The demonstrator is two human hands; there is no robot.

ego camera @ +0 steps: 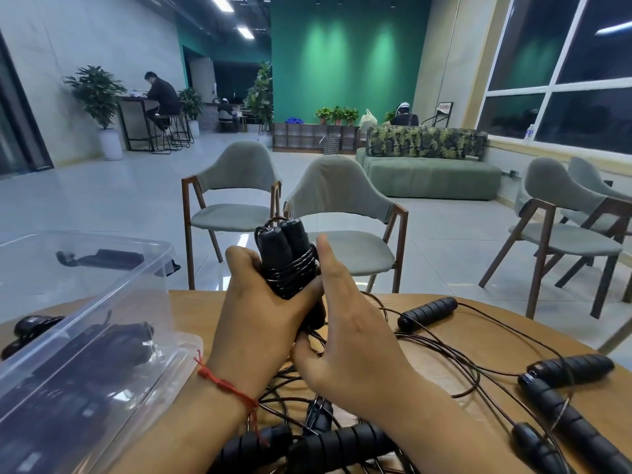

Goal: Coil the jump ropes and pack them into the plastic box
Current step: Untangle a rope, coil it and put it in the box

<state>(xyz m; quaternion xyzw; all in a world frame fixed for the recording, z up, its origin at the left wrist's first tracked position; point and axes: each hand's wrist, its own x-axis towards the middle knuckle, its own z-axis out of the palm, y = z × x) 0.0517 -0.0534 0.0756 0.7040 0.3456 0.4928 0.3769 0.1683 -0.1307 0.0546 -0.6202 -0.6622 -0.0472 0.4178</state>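
- The coiled jump rope (287, 265) is held up in the air over the near-middle of the worktop (195, 309), its two black handles upright and side by side, with the thin black cord wound in tight turns round their middle.
- The left hand (260, 302) grips this bundle from the left, fingers curled over the wound cord.
- The right hand (345, 323) lies against the bundle's right side, thumb straight up along the coils. Its fingertips are tucked underneath, where the cord trails down (whether they pinch that cord I cannot tell).
- A tail of cord hangs from the bundle's lower end into the tangle below.
- The loose jump ropes (427, 313) lie spread on the worktop to the right and close in front of the person. Their ribbed black handles are scattered about and their cords cross each other in open loops.
- The plastic box (113, 295), clear-walled, sits at the left of the worktop just beside the left forearm. Dark handles show through its side.
- A red string bracelet (225, 388) circles the left wrist.
- Beyond the worktop's far edge stand two grey-green chairs (236, 186) with wooden legs, and further off to the right a green sofa (427, 172).
- Far back on the left a person (160, 97) sits at a high table.
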